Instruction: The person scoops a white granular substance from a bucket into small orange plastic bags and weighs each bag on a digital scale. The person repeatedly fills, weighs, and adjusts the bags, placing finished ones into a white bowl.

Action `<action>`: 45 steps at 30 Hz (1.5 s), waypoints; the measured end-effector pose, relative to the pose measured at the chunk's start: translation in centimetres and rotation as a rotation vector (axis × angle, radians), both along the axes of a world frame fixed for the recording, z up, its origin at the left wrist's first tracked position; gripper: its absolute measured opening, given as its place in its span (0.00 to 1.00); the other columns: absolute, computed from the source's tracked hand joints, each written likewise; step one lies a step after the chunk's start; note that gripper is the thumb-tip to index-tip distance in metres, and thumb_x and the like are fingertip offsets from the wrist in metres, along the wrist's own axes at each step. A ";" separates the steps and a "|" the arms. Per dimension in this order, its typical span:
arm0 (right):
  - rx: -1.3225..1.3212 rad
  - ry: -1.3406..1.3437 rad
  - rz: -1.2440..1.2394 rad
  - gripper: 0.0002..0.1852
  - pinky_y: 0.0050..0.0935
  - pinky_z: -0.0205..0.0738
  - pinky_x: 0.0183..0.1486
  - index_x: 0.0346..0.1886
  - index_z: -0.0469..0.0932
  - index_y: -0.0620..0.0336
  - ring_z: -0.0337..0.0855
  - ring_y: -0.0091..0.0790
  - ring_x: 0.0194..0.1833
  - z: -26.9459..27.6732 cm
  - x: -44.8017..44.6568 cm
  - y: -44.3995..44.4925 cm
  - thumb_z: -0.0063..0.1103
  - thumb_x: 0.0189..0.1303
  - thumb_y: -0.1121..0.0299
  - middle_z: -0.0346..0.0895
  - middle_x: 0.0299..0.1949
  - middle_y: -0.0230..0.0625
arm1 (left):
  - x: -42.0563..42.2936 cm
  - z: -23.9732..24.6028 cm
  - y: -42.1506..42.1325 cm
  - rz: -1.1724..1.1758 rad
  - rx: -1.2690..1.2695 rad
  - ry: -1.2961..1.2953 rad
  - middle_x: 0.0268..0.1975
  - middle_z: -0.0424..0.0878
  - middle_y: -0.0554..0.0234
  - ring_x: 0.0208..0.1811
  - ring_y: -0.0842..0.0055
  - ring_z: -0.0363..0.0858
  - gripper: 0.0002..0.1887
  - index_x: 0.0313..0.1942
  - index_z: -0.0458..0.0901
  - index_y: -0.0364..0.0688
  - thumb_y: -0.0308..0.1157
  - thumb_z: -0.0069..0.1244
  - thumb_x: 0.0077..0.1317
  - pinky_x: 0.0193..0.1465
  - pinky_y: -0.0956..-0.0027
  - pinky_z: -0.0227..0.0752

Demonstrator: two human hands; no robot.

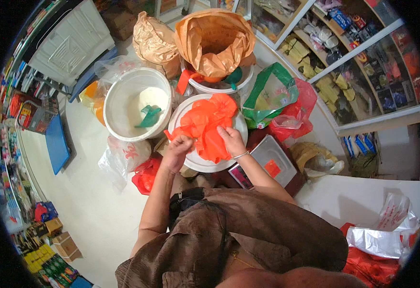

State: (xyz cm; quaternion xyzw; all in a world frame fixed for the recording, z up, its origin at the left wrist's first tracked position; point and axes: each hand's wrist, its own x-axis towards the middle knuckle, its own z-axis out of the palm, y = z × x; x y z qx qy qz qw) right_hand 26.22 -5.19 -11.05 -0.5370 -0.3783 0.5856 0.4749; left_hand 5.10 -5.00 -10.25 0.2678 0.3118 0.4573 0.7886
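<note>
An orange-red plastic bag point(210, 126) lies bunched over a round white lid point(195, 163) in front of me. My left hand point(179, 151), curled, pinches the bag's lower left edge. The thumb and fingers of my right hand point(231, 141) grip its right side. To the left stands a white plastic bucket point(111, 108) with pale powder and a green scoop point(149, 116) inside. Beyond the lid, an open orange-brown sack point(213, 39) sits in a second white tub point(244, 84), beside another green scoop point(234, 77). A scale with a metal platform point(283, 163) is at the right, an orange-red piece on it.
A green-edged bag point(267, 97) and a pink plastic bag point(296, 122) stand right of the lid. A tan sack point(156, 43) leans behind the bucket. White point(123, 154) and red point(147, 176) plastic bags lie near my left arm. Glass-fronted shelves point(339, 64) line the right side.
</note>
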 end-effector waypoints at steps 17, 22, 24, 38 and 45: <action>0.091 0.378 0.047 0.23 0.23 0.67 0.47 0.57 0.65 0.59 0.71 0.22 0.48 7.5 5.5 -3.5 0.57 0.60 0.66 0.70 0.51 0.29 | 10.3 8.8 -2.9 0.248 0.901 1.042 0.31 0.77 0.51 0.33 0.62 0.77 0.07 0.34 0.76 0.35 0.28 0.52 0.57 0.36 0.67 0.70; 0.155 0.205 -0.050 0.14 0.26 0.73 0.45 0.48 0.74 0.64 0.78 0.29 0.43 5.3 8.4 -2.4 0.57 0.57 0.75 0.77 0.44 0.36 | 11.1 9.5 -2.0 -0.011 0.517 0.736 0.34 0.80 0.58 0.36 0.68 0.79 0.06 0.36 0.76 0.36 0.29 0.49 0.61 0.38 0.65 0.71; -0.066 0.339 -0.023 0.15 0.30 0.75 0.47 0.50 0.72 0.64 0.79 0.33 0.46 8.1 9.6 -3.4 0.56 0.59 0.73 0.76 0.47 0.38 | 9.9 10.5 -1.0 -0.090 0.066 0.182 0.38 0.81 0.64 0.38 0.74 0.80 0.08 0.40 0.76 0.38 0.32 0.46 0.65 0.42 0.68 0.73; 0.348 0.136 -0.291 0.16 0.26 0.65 0.54 0.51 0.70 0.67 0.73 0.26 0.49 3.8 7.9 -4.5 0.53 0.61 0.72 0.74 0.49 0.34 | 9.8 7.4 -3.5 -0.073 -0.119 -0.057 0.41 0.81 0.65 0.48 0.73 0.76 0.18 0.48 0.74 0.37 0.38 0.53 0.62 0.57 0.66 0.65; 0.420 -0.496 -0.501 0.18 0.29 0.67 0.50 0.46 0.71 0.63 0.73 0.30 0.41 3.7 7.7 -3.7 0.62 0.54 0.70 0.74 0.42 0.37 | 7.5 6.1 -3.0 0.131 0.131 0.444 0.35 0.82 0.65 0.33 0.78 0.79 0.12 0.39 0.79 0.35 0.32 0.57 0.58 0.37 0.73 0.73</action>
